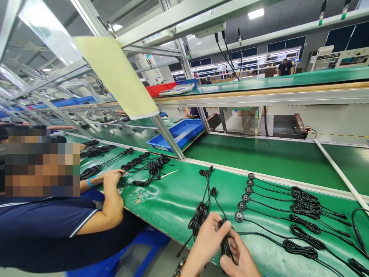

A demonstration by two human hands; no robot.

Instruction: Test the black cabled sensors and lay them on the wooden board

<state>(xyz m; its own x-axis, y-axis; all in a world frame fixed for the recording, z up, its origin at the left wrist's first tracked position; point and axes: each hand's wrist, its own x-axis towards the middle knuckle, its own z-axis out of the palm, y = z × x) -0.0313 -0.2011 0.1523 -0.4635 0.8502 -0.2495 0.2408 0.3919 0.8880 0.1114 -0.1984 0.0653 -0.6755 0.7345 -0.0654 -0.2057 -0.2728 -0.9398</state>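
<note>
Between my two hands is a coiled black cable point(226, 246), held over the front edge of the green bench. My left hand point(208, 236) pinches the coil's upper part with thumb and fingers. Around its right side curl the fingers of my right hand point(238, 256). A thin lead runs up from the coil to a small round black end piece point(213, 191). Just left lies a pile of bundled black cables point(198, 217). To the right, several cables with round disc ends point(239, 216) lie in a row, their coils point(300, 248) tied in loops.
A co-worker in a dark blue shirt point(52, 223) sits at the left, handling cables. More black cables point(155, 165) lie before them. A blue tray point(181, 134) stands behind a slanted metal post point(167, 136). A yellow sheet point(118, 77) hangs above; a white pipe point(340, 173) crosses the right side.
</note>
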